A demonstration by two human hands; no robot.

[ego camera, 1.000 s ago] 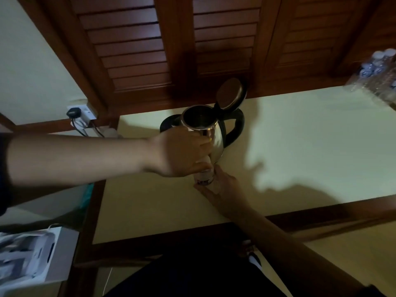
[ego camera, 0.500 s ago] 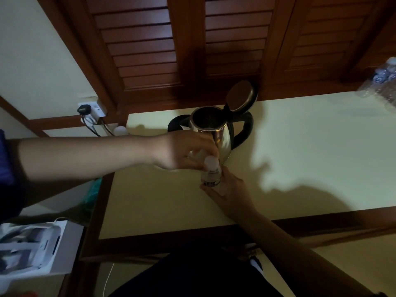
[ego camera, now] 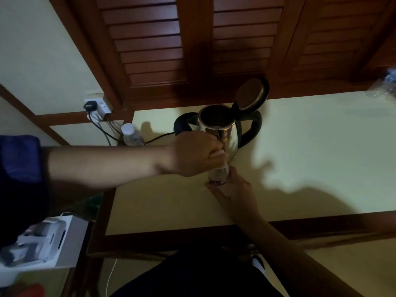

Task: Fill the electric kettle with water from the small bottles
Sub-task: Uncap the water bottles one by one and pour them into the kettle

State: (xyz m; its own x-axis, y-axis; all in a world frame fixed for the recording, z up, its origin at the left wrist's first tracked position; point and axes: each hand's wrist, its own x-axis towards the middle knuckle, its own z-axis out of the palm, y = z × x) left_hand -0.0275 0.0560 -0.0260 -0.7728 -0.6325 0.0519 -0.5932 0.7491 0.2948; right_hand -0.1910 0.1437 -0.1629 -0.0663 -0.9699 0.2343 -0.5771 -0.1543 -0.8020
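Dim room, louvred wooden doors (ego camera: 150,46) along the back; before them a pale counter (ego camera: 310,146) with a dark wood edge.

Item one: we found the electric kettle (ego camera: 222,129), polished steel with a black handle, standing on its black base near the back of the counter. Its lid (ego camera: 251,94) stood hinged up and the mouth was open. A black cord (ego camera: 158,138) ran from the base off the counter's left edge.

Item two: we recorded a small bottle (ego camera: 218,175) upright on the counter, just in front of the kettle. Our left hand (ego camera: 197,155) closed its grip round the bottle's top, fingers curled over the white cap. Our right hand (ego camera: 233,191) held the lower body of the same bottle from the near side, fingers wrapped about it at the label.

Item three: a second small bottle (ego camera: 130,135) with a white cap stood at the counter's far left corner, just beside the cord.

Item four: more clear plastic bottles (ego camera: 383,86) lay at the far right edge of the counter, blurred and partly cut off.

Item five: a wall socket (ego camera: 96,106) with a black plug sat on the left wall.

Item six: a white box (ego camera: 49,243) sat low at left, its contents unclear.
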